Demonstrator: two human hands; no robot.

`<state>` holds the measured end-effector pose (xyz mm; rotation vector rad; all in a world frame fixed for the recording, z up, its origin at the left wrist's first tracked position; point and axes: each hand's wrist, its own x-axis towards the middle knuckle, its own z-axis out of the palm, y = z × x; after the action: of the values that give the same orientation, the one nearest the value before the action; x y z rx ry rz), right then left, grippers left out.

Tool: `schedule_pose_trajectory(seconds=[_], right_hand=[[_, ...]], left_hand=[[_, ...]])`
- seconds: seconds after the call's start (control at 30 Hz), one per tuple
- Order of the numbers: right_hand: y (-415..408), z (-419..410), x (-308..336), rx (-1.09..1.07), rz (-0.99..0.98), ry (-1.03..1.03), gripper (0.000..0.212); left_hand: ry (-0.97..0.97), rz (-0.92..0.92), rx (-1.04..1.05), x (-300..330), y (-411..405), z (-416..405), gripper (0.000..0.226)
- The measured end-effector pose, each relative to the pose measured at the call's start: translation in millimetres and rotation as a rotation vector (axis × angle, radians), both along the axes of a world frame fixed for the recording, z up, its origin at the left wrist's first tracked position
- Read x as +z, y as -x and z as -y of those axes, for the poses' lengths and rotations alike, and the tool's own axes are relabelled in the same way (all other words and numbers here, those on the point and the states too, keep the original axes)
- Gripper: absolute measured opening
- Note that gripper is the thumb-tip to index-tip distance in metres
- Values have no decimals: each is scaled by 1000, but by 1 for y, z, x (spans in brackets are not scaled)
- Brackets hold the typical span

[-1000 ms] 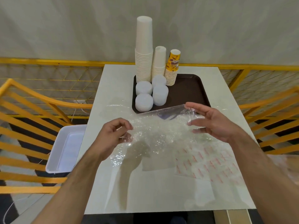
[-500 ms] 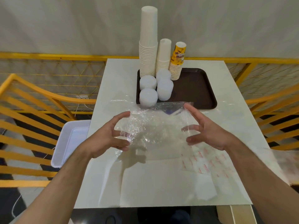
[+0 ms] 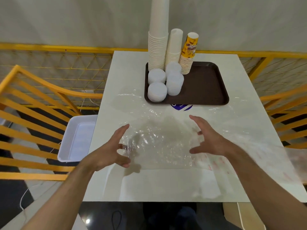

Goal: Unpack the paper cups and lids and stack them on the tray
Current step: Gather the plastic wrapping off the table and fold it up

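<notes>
A dark brown tray [image 3: 209,83] sits at the far side of the white table [image 3: 126,67]. On its left part stand a tall white cup stack [image 3: 157,39], a shorter white cup stack [image 3: 174,47], a yellow printed cup stack [image 3: 189,52] and several white lid stacks [image 3: 157,92]. Clear plastic wrap [image 3: 162,140] lies spread flat on the table in front of the tray. My left hand [image 3: 109,151] and my right hand [image 3: 209,138] hover over the wrap with spread fingers, holding nothing.
A white plastic bin [image 3: 76,138] sits below the table's left edge. Yellow chair backs [image 3: 38,103] and a yellow mesh railing [image 3: 66,63] flank the table on both sides. A blue printed label [image 3: 181,107] shows under the wrap by the tray's front edge.
Both hands let go of the plastic wrap and spread apart. The wrap dropped from its bunched, lifted shape and now lies flat on the table.
</notes>
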<state>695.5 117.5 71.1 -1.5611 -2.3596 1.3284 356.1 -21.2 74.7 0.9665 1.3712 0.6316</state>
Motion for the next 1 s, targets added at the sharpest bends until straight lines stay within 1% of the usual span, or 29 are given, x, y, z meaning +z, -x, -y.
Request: schedule_pose_trajectory(seconds=[0.07,0.1,0.2,0.27,0.3,0.37,0.4,0.43,0.47,0.53,0.6,0.67,0.77,0.83,0.9,1.0], right_hand=[[11,9,-14,50,25,-210,105],[18,17,-20,118,75,-245,100],[31,39,-44,354,377,-217,102],[33,46,-56,380,478,-239,103],[33,48,-60,370,491,-256,103],[35,50,-62,362,502,-284,104],[36,50,-63,366,507,-291,105],[37,50,-62,368,504,-293,104],[36,50,-62,366,490,-288,104],[33,49,-57,330,428,-263,99],[25,47,-48,241,332,-237,85],[7,40,-40,88,249,-204,68],[-40,26,-35,-216,238,-219,52],[-78,18,-34,-431,265,-261,49],[-113,13,-35,-604,359,-255,52],[-151,11,-37,-739,527,-164,64]], left_hand=[[23,-29,7,-8,-2,6,122],[29,-49,6,-12,-3,9,122],[52,-88,2,-20,0,17,118],[80,-127,5,-22,4,21,110],[75,-196,1,-22,5,22,104],[-25,-479,9,-26,6,22,87],[-98,-626,51,-30,2,21,76],[-155,-734,96,-33,-4,20,66],[-190,-797,110,-36,-12,18,58],[-230,-832,28,-39,-36,14,48],[-267,-769,-69,-42,-63,8,42],[-276,-681,-106,-43,-90,-3,35],[-278,-631,-145,-42,-132,-25,31],[-270,-612,-154,-41,-160,-42,33],[-267,-614,-167,-40,-188,-60,36],[-263,-687,-205,-40,-225,-86,48]])
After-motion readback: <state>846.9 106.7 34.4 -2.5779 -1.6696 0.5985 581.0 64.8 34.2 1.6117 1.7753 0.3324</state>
